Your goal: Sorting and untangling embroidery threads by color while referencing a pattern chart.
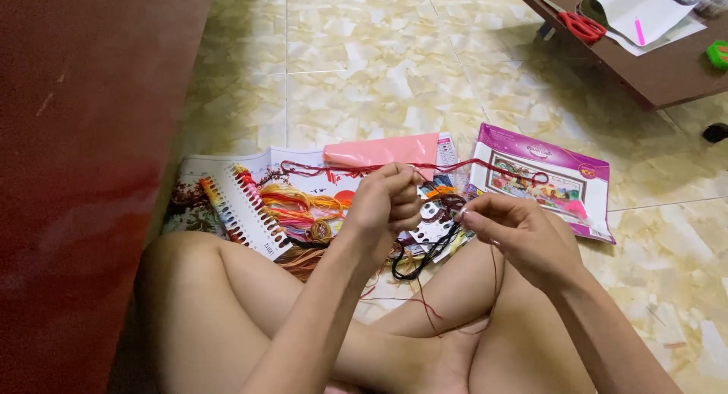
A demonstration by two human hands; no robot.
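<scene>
**Both hands pinch dark red thread above a thread card**

What the fingertips hold is hard to make out: the thread is very thin, and any needle is too small to tell. The thread card [254, 204], with its row of holes and looped orange, yellow and pink skeins, is partly hidden behind the left hand [383, 204] and the person's knee.

The left hand is closed in a narrow pinch on the dark red thread [425, 307], just above the card's right end. The right hand [519, 235], right of the card, pinches the same thread between thumb and forefinger; strands hang from it over the crossed legs.

Beyond the card lies a pink paper sheet [383, 150]; right of it, a purple kit packet [542, 178]. Far right of the card, a low brown table [652, 75], cut off by the frame, bears red scissors [578, 24].
</scene>
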